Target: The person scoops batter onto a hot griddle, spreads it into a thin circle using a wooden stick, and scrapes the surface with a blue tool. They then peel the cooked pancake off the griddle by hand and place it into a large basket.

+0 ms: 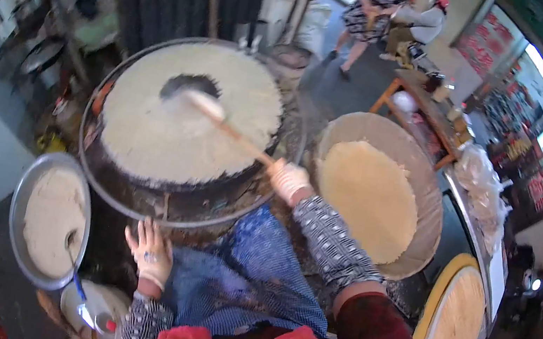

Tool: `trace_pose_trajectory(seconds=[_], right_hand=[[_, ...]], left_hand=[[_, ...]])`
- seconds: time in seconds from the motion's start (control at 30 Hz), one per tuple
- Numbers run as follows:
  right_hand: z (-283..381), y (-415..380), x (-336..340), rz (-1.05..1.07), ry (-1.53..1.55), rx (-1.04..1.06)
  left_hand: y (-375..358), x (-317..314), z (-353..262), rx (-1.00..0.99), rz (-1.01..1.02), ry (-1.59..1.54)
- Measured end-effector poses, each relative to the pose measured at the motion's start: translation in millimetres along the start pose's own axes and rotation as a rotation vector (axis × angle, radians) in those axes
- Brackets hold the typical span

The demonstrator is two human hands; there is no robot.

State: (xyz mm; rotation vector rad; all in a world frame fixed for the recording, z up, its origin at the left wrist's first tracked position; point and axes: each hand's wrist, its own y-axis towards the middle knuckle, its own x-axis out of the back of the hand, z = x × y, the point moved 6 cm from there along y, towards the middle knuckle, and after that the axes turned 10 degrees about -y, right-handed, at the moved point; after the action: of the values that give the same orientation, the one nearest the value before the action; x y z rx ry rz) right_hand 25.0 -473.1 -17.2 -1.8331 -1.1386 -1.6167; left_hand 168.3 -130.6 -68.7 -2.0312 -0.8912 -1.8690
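My right hand (289, 181), in a pale glove, is wrapped round the wooden handle of a batter spreader (240, 140). Its pale head is smeared by motion over the large round griddle (195, 225). A wide layer of cream batter (150, 129) covers most of the griddle, with a dark bare patch near the far middle. My left hand (152, 252), also gloved, rests with fingers spread beside the blue apron (249, 265), just short of the griddle's front rim. It holds nothing.
Left stands a metal basin (13, 228) of batter with a blue-handled ladle (77, 281). At right, a large cloth-lined basket (427, 215) holds a flat tan round. A round wooden board (458, 327) lies lower right. Two people (426, 23) are beyond, near a wooden table (430, 109).
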Motion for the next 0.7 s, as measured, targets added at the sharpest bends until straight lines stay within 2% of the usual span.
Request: trace_pose_trajectory(seconds=[0.03,0.07,0.13,0.2,0.23,0.27,0.33,0.4,0.47,0.5,0.53,0.57,0.6,0.63,0.67,0.7], right_hand=[[-7.5,5.6,-9.3,0.086,0.054,-0.08],[-2.6,11.8,-9.8,0.064,0.015,-0.032],[2.7,13.6,-9.4,0.189,0.169,-0.106],[0.5,8.9,-23.2,0.208,0.16,-0.039],[-12.6,10.0,-40.2,0.249,0.089,-0.123],[-24.1,13.4,-40.8,0.257,0.08,-0.156],[-29.0,21.1,-41.5,0.14,0.029,-0.123],[-11.9,20.7,-23.0,0.105,0.075,-0.088],[6.8,8.9,-8.2,0.079,0.162,-0.035],[4.0,6.6,-49.0,0.152,0.539,0.0],[9.7,2.3,-32.1,0.213,0.275,0.012],[2.8,2.1,-35.8,0.214,0.251,-0.075],[-11.9,9.2,-37.5,0.193,0.222,-0.178],[-14.6,19.1,-30.0,0.158,0.178,-0.164],[-11.4,22.2,-25.1,0.133,0.134,-0.146],[-7.2,24.1,-25.7,0.119,0.178,-0.127]], left_hand=[[1.7,0.7,2.9,0.006,-0.018,0.002],[3.9,6.2,7.2,0.021,0.004,0.003],[5.4,1.4,22.6,0.036,0.001,0.054],[7.8,-8.8,42.8,0.058,-0.003,0.083],[9.7,-9.9,50.7,0.07,0.003,0.094],[11.2,-8.1,57.6,0.078,0.006,0.106],[18.9,-5.6,75.6,0.127,0.04,0.116],[25.1,6.7,83.9,0.186,0.017,0.131],[34.8,17.0,67.9,0.116,-0.171,0.021],[42.8,31.4,41.0,0.045,-0.179,-0.074],[48.7,34.6,12.4,-0.026,-0.154,-0.193],[54.3,30.5,-18.7,-0.082,-0.022,-0.241],[51.7,7.6,-45.4,-0.181,-0.025,-0.179],[53.7,-8.4,-66.4,-0.186,0.125,-0.251],[50.2,-39.3,-78.2,-0.185,0.112,-0.285],[58.6,-32.2,-89.2,-0.084,0.309,-0.277]])
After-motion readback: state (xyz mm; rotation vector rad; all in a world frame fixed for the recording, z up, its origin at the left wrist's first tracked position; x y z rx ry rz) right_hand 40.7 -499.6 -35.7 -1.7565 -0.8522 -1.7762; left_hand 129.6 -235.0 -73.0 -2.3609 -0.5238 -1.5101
